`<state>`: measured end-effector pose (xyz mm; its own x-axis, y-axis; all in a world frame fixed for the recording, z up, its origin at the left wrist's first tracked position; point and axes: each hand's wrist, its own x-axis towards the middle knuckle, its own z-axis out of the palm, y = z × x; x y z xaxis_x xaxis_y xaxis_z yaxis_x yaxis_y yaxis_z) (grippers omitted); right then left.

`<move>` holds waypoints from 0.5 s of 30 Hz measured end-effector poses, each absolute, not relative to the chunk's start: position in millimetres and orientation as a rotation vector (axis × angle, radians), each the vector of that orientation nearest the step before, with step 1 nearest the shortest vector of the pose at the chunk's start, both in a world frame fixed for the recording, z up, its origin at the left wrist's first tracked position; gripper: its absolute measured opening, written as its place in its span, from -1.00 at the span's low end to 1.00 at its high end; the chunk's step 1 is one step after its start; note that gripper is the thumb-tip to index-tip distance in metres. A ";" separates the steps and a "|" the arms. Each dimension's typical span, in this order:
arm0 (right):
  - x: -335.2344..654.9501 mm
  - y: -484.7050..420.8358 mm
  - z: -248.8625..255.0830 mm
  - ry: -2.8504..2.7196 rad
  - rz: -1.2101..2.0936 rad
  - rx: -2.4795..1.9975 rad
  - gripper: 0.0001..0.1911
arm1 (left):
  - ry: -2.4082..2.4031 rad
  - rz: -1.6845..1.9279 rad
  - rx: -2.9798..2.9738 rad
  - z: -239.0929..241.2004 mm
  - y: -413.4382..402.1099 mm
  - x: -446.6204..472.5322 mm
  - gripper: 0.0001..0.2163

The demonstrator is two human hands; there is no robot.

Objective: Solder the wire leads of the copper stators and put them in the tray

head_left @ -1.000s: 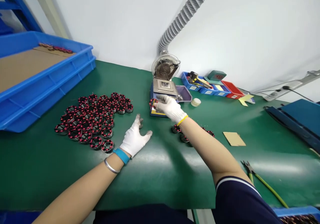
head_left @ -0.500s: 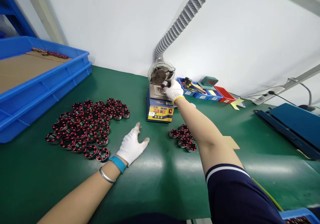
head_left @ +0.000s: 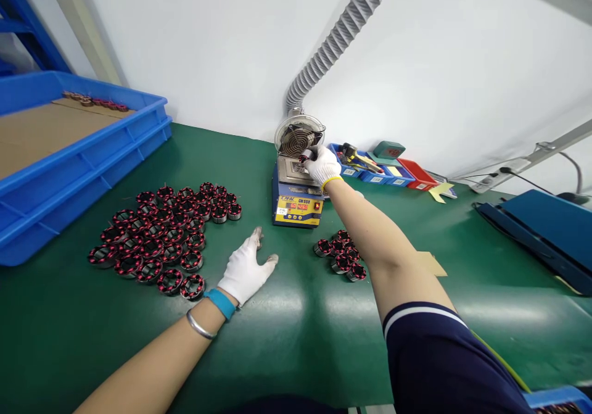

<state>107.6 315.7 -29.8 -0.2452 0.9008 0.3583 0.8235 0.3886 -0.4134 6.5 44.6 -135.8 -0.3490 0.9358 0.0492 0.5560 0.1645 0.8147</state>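
My right hand [head_left: 322,166], in a white glove, grips a motor stator [head_left: 305,156] with dark and red windings. It holds the stator over the top of a solder pot [head_left: 296,199], a blue and yellow unit with red digits lit on its front. My left hand [head_left: 247,269], gloved too, rests low over the green table with thumb and fingers apart and nothing in it. Left of that hand stands a large group of stators [head_left: 171,235] with red and black windings. A smaller group of stators [head_left: 341,256] sits beneath my right forearm.
A round fume hood [head_left: 300,135] with a grey hose [head_left: 342,31] rises behind the pot. At the left is a blue crate [head_left: 92,161]. Small blue bins [head_left: 375,178] and a red bin [head_left: 416,176] line the wall. A blue flat case [head_left: 546,235] lies at the right.
The view has shifted slightly. Both hands keep nearly the same place, the right still holding the stator over the pot. The digits on the pot's display differ.
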 end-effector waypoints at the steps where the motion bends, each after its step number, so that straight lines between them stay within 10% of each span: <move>1: 107.4 315.2 -29.6 -2.109 0.189 -1.478 -0.54 | 1.978 1.062 1.408 -136.0 44.6 6.5 -0.34; 15: 106.5 309.1 -27.1 -2.106 0.202 -1.490 -0.55 | 1.978 1.057 1.411 -139.3 45.4 6.1 -0.35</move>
<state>106.5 309.1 -27.1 -0.2367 0.9082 0.3451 0.8260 0.3751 -0.4207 6.1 45.4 -139.3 -0.3482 0.9362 0.0471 0.5595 0.1673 0.8118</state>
